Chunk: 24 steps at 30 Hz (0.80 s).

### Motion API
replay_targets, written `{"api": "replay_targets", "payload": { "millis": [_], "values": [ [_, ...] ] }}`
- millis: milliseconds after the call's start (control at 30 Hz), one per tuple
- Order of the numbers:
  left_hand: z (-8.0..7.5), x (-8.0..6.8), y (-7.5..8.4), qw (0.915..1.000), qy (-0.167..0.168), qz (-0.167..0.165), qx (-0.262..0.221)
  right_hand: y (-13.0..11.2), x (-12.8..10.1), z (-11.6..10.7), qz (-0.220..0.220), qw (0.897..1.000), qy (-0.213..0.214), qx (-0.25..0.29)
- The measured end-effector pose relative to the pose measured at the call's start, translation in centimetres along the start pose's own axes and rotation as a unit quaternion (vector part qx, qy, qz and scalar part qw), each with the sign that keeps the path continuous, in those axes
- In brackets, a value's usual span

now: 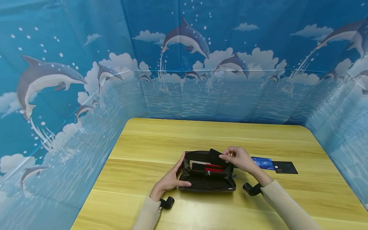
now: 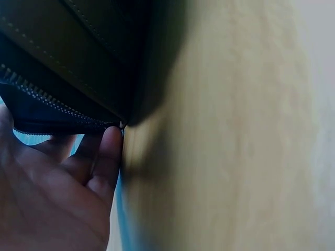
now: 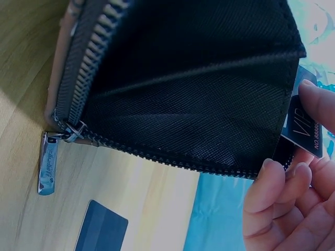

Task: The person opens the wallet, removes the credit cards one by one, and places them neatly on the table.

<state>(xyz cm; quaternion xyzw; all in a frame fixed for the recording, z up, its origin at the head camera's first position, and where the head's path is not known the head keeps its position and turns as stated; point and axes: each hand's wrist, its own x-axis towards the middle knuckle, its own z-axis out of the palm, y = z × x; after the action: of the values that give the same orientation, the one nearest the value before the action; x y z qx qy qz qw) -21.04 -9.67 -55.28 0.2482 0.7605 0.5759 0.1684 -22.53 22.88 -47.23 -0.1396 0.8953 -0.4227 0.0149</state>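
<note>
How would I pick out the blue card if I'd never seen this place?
Start with the yellow wooden table and find the open dark wallet on it. In the head view, look to the wallet's right, where the blue card lies flat on the tabletop. Its blue face with pale lettering sets it apart from the black card right beside it.

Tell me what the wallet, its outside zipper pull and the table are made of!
Wallet: looks like leather or fake leather, slightly shiny, from its crosshatched inside grain and stitching.
Outside zipper pull: probably metal, because it's silvery and gleams.
Table: wood or wood-look laminate, fairly glossy, from its streaky grain and bright glare.
</note>
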Motion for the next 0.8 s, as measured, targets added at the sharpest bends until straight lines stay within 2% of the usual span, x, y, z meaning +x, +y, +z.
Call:
{"api": "replay_targets", "payload": {
  "millis": [300, 367, 800],
  "values": [
    [-0.13, -0.11, 0.37, 0.9999, -0.010, -0.009, -0.002, -0.11, -0.14, -0.20, 0.029, 0.999, -0.011, 0.035],
    [-0.02, -0.03, -0.14, 1.0000, -0.003, -0.004, -0.003, -0.04, -0.11, -0.21, 0.038, 0.999, -0.012, 0.038],
    [0.02, 0.02, -0.20, 1.0000, 0.003, 0.002, 0.007, 0.32, -0.16, -0.49, 0.063, 0.993, -0.018, 0.102]
  ]
}}
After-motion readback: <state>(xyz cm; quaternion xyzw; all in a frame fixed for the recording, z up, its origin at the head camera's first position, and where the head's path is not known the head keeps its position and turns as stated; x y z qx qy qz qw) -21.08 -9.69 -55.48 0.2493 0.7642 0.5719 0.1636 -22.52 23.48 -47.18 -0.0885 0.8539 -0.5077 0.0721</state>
